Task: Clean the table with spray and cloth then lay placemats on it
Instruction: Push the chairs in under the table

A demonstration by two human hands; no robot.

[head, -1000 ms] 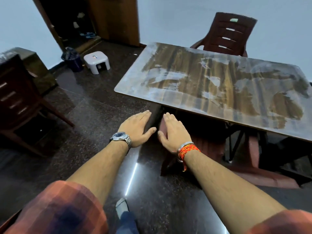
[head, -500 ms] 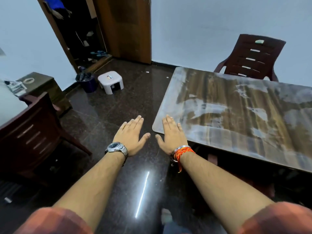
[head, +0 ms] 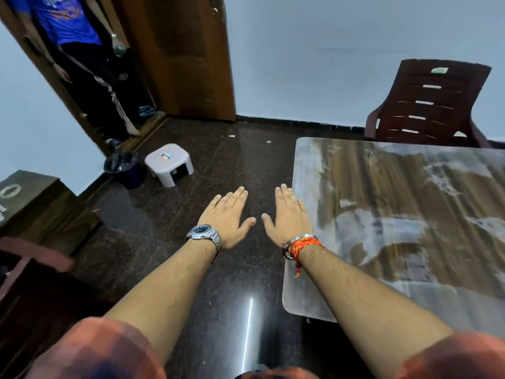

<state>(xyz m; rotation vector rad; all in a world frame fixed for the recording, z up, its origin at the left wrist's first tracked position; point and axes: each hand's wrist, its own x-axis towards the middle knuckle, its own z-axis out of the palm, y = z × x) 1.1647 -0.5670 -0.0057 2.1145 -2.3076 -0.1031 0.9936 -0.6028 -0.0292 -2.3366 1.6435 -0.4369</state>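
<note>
1. Head view: both arms stretched forward, palms down, nothing held; rolled orange-plaid sleeves at the bottom edge.
2. left hand (head: 228,216): flat, fingers straight and close together, thumb splayed toward the other hand; steel wristwatch (head: 204,234) on the wrist; hand hangs over the dark polished floor (head: 191,269), well clear of the table.
3. right hand (head: 288,214): flat, fingers straight and together, thumb splayed inward; orange-red thread band (head: 302,246) plus a metal bangle on the wrist; hand overlaps the table's left edge in frame; cannot tell whether it touches the top.
4. table (head: 410,214): wood-grain top, rounded corners, large pale smeared patches across most of the surface; near-left corner sits just below the right forearm.
5. No spray, cloth or placemats on the visible part of the top.
6. brown plastic chair (head: 431,105): at the table's far edge, back against the pale wall.
7. white plastic stool (head: 169,164): on the floor beyond the left hand; dark bin (head: 123,168) just beside it, near the doorway.
8. Doorway at top left: wooden door open; a second person (head: 68,36) in a blue shirt stands inside.
9. Dark wooden furniture along the left edge; blurred.
</note>
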